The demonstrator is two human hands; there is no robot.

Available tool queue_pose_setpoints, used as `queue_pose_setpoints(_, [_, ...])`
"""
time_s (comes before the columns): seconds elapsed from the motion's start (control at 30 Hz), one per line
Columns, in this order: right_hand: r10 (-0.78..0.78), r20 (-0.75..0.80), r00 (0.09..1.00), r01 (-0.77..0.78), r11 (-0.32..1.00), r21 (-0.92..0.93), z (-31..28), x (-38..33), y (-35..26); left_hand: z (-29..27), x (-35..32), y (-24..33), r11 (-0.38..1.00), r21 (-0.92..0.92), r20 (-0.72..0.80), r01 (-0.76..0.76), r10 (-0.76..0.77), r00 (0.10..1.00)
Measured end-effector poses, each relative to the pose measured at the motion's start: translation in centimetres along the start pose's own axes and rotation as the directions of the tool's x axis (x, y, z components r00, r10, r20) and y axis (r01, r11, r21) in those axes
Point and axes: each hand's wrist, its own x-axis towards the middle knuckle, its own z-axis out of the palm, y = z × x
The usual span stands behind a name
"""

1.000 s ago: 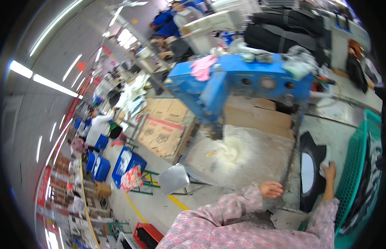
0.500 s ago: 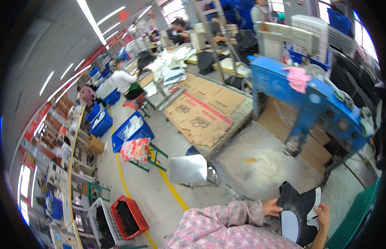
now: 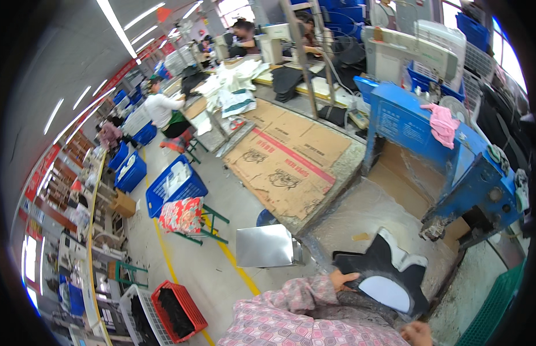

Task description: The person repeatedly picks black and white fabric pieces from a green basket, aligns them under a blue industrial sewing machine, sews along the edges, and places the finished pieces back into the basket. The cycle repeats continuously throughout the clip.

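Observation:
My left hand (image 3: 341, 281) pinches the near left edge of a black fabric piece (image 3: 369, 264) with a pale oval patch and a notched outline, white along its far right edge. The piece is held tilted above a low, dusty work surface (image 3: 331, 237). Just below the piece's near right edge, my right hand (image 3: 416, 333) is apart from it with fingers curled; whether anything small is in them is hidden. A patterned pink and grey sleeve covers my left arm.
A blue machine (image 3: 406, 118) with a pink cloth (image 3: 442, 125) stands to the right, beside a green basket (image 3: 490, 308). Flattened cardboard (image 3: 285, 161) covers the table ahead. A metal stool (image 3: 265, 245), a blue crate (image 3: 184, 187) and a red crate (image 3: 190, 328) stand left.
The black piece has turned and moved up and forward, showing its oval patch lower right. My right hand has let go of its white edge and dropped down and left.

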Motion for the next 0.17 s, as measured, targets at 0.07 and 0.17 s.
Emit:
queue_pose_setpoints(0.07, [-0.039,0.011,0.999,0.037,0.989,0.141,2.9,1.0,1.5,0.0,-0.3,0.6,0.996,-0.042,-0.034,0.079,-0.080,0.996])
queue_pose_setpoints(0.17, [-0.027,-0.224,0.974,0.161,0.778,0.607,4.9,5.5,3.8,1.7,-0.4,-0.3,0.932,-0.043,-0.141,0.359,-0.362,0.922])
